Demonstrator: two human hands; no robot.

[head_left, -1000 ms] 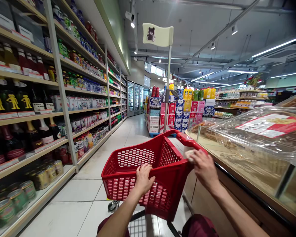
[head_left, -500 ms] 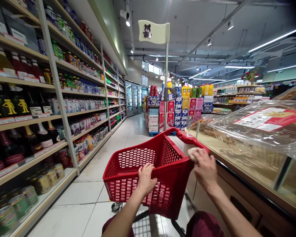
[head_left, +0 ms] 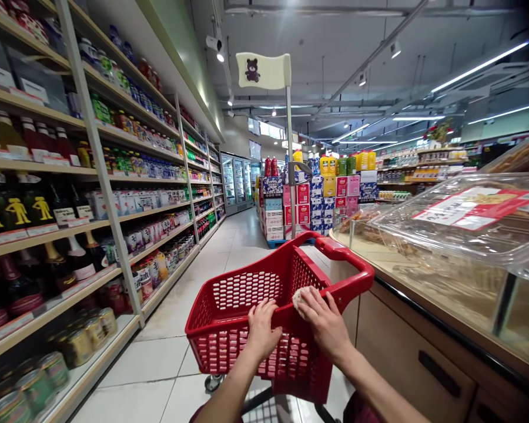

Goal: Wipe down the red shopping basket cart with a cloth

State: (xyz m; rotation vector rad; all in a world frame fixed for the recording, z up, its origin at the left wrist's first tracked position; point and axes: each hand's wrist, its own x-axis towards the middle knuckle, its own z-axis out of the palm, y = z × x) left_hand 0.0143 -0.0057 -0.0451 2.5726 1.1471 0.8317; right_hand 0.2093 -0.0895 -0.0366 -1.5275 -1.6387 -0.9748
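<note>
A red plastic shopping cart [head_left: 229,326] stands in front of me, its near side turned toward me. Over the upper edge of that side lie the fingers of my left hand [head_left: 261,329], gripping the rim with the thumb on the outside. My right hand [head_left: 324,317] is a little to the right on the same rim, pressing a crumpled white cloth [head_left: 298,301] against it. Part of the cloth is hidden under the fingers. The cart's handle [head_left: 350,258] rises just beyond my right hand, untouched.
Shelves of bottles and cans [head_left: 86,220] run along the left. At my right is a counter [head_left: 397,346] with clear plastic food packs [head_left: 462,217]. Stacked drink cartons [head_left: 300,205] stand ahead, beyond a pole with a cream flag [head_left: 264,70]. Tiled floor [head_left: 136,358] lies between.
My right hand has moved left with the cloth, from the handle end to the cart's side rim. My left hand stays on the rim.
</note>
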